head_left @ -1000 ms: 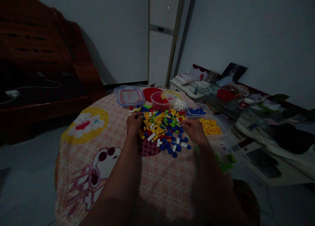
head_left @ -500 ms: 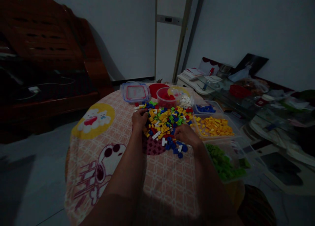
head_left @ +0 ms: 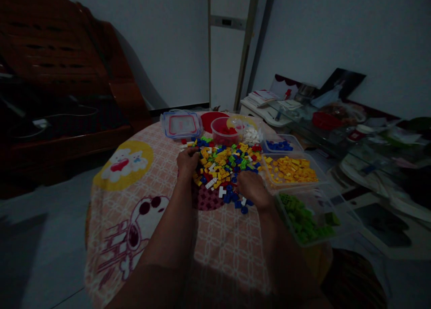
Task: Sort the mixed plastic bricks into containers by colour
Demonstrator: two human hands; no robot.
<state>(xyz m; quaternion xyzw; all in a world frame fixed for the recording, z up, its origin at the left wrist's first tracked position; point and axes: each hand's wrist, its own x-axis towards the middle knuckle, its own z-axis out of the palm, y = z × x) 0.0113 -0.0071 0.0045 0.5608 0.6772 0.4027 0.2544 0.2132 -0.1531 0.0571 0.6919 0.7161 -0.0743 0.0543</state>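
Observation:
A heap of mixed coloured bricks [head_left: 224, 161] lies on the patterned cloth of the round table [head_left: 232, 237]. My left hand [head_left: 187, 161] rests at the heap's left edge, its fingers curled together; whatever they hold is too small to name. My right hand [head_left: 251, 186] is closed over the right side of the heap, above some blue bricks [head_left: 231, 196], and its fingertips are mostly hidden. Right of the heap stand clear boxes of blue bricks [head_left: 280, 146], yellow bricks [head_left: 293, 169] and green bricks [head_left: 301, 219].
Behind the heap are a round tub with red bricks [head_left: 225, 130], a pile of white bricks [head_left: 251, 135] and a clear lid with a blue rim [head_left: 182, 124]. A cluttered glass table [head_left: 303, 120] stands at the right, a wooden bench [head_left: 60, 75] at the left.
The view has shifted slightly. My right hand has turned more knuckles-up over the heap, with its fingers less visible. My left hand remains at the heap's left edge.

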